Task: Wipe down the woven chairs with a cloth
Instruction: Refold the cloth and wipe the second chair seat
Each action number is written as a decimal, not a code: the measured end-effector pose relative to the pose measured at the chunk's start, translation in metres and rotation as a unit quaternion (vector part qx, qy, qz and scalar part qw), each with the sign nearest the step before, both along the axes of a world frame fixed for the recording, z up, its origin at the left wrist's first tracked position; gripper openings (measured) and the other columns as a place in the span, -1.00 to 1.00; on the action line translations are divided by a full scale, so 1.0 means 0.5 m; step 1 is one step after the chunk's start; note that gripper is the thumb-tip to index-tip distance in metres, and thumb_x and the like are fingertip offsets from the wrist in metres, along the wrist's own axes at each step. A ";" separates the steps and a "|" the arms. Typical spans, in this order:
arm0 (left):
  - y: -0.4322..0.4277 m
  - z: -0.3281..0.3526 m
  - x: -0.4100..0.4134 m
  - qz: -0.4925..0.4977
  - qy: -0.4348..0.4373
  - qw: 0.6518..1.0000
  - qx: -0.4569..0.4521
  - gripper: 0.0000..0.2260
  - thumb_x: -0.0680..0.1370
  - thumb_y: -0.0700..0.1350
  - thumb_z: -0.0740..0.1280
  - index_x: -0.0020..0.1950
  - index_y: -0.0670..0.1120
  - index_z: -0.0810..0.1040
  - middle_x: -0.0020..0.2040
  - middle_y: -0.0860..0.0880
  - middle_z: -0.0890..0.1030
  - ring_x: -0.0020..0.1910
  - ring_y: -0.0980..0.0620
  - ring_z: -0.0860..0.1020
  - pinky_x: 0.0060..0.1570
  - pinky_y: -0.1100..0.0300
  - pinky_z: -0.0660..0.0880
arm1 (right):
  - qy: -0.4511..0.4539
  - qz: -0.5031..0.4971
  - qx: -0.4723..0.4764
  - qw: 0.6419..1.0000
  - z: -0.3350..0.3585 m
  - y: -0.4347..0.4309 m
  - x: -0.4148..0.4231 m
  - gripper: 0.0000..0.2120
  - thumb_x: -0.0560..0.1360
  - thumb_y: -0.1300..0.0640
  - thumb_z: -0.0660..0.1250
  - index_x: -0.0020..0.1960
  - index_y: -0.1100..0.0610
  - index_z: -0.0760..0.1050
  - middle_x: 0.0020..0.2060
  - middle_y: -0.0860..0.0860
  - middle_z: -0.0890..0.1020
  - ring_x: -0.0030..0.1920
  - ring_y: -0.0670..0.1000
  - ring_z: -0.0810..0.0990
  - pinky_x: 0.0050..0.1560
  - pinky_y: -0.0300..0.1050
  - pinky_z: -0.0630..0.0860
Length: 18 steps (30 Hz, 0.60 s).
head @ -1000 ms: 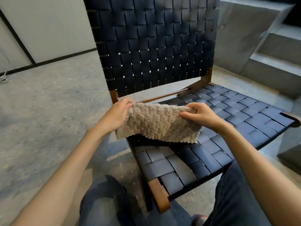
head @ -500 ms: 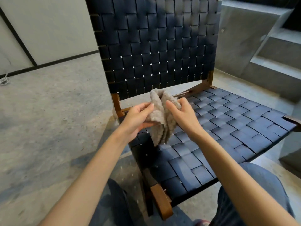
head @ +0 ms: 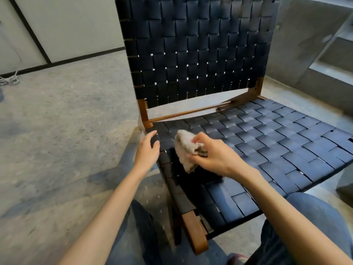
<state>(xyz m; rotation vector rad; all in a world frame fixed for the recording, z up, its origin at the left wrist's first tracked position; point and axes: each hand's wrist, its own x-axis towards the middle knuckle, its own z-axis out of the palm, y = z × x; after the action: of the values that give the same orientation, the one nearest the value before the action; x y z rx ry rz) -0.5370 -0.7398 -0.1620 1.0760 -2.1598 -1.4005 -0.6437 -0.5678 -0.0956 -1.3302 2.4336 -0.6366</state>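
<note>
Right hand (head: pixel 215 156) bunching cloth (head: pixel 185 148), chair (head: pixel 191 44) top cropped, left hand (head: pixel 147 150) grip unclear

The chair (head: pixel 277 142), centre and right of the frame, is woven of dark navy, near-black straps in a chequered basket weave, with small pale gaps showing through the back; its frame (head: pixel 194 232) is brown wood. The cloth (head: pixel 186 148) at centre is beige-grey and nubby. The floor (head: pixel 57 131) on the left is mottled grey. The wall (head: pixel 72 25) at upper left is pale grey-white, edged by a black strip (head: pixel 86 56). The steps (head: pixel 324 60) at upper right are grey. The jeans (head: pixel 328 209) at the bottom are faded blue. A cord (head: pixel 9 79) at the left edge is white
</note>
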 end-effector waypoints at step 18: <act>-0.010 -0.087 -0.068 0.107 0.004 0.993 0.038 -0.57 0.68 -0.08 0.04 0.56 -0.04 0.09 0.57 0.07 0.05 0.52 0.09 0.08 0.44 0.20 0.05 | 0.041 0.042 0.064 0.996 -0.195 -0.187 -0.053 -0.42 0.56 -0.11 -0.05 0.56 -0.13 -0.07 0.53 -0.07 0.16 0.55 0.03 -0.01 0.49 0.19 -0.14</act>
<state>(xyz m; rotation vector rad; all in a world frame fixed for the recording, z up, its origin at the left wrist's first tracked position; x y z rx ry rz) -0.5712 -0.7447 -0.2052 1.2860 -1.9324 -1.3936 -0.6702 -0.6612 -0.1928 -1.4245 2.4212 -0.4046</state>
